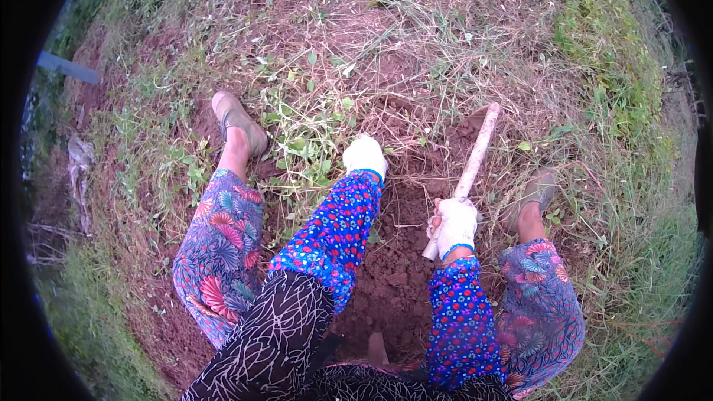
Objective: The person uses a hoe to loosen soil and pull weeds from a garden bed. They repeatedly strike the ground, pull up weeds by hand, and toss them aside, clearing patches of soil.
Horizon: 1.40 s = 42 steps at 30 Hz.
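Observation:
My right hand (457, 225), in a white knitted glove with a blue cuff edge, is closed around the pale wooden handle (478, 150) of a short digging tool, probably a hoe. The handle slants away from me to the upper right, and its far end stands over broken soil; the tool's head is hard to make out against the earth. My left hand (365, 157), gloved the same way, is down among green leafy weeds (303, 150) and dry stalks. Its fingers are hidden, so I cannot tell whether they grip anything. Loose reddish-brown soil (395, 273) lies between my forearms.
My left foot (239, 122) and right foot (536, 195), in slip-on shoes, flank the dug patch. Cut dry grass (423, 44) covers the ground ahead. Taller grass (618, 55) grows on the right. Leftward are a grey bar (69, 68) and a crumpled grey sheet (81, 175).

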{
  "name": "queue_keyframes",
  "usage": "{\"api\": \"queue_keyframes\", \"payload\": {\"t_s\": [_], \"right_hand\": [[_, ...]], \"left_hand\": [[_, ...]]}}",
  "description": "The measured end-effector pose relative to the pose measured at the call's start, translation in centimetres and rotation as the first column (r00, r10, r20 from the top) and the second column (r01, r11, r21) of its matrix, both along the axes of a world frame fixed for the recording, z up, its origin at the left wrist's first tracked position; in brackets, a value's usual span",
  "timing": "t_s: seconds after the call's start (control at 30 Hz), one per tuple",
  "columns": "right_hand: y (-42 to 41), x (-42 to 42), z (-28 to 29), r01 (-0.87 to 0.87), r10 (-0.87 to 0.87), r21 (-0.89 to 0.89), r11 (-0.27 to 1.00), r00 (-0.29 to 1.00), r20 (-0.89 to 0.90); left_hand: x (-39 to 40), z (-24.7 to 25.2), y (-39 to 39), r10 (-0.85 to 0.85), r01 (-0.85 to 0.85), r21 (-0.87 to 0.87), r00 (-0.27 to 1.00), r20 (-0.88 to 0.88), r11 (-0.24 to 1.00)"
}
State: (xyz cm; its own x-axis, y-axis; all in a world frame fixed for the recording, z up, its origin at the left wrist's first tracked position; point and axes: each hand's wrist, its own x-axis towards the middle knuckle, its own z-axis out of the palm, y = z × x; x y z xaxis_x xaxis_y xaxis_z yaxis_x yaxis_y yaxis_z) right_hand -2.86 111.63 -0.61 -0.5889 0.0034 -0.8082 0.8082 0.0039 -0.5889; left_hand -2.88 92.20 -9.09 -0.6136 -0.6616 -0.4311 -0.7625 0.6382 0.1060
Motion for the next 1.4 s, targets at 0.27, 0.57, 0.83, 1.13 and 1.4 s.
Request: {"api": "queue_keyframes", "payload": {"t_s": [0.27, 0.57, 0.83, 1.13, 1.4], "right_hand": [[2.3, -2.2, 1.5, -0.23, 0.239, 0.135, 0.964, 0.97, -0.052], [5.4, -11.3, 3.8, -0.694, 0.903, 0.659, 0.292, 0.427, 0.05], [4.8, -12.0, 3.6, -0.654, 0.971, 0.755, -0.041, 0.151, 0.184], [4.0, -9.7, 5.7, -0.47, 0.985, 0.878, -0.094, 0.083, 0.15], [12.6, -12.0, 10.4, -0.597, 0.945, 0.734, -0.323, -0.153, 0.29]], "left_hand": [[0.5, -0.8, 0.1, -0.182, 0.179, -0.066, 0.982, -0.049, 0.982], [3.4, 5.0, -0.9, -0.385, 0.366, 0.203, 0.921, 0.061, 0.908], [13.1, 11.2, 6.6, -0.39, 0.358, 0.289, 0.919, 0.058, 0.888], [22.3, 16.3, 14.2, -0.444, 0.33, 0.592, 0.894, 0.053, 0.736], [16.3, 27.6, 5.7, -0.11, 0.381, 0.537, 0.877, -0.468, 0.753]]}}
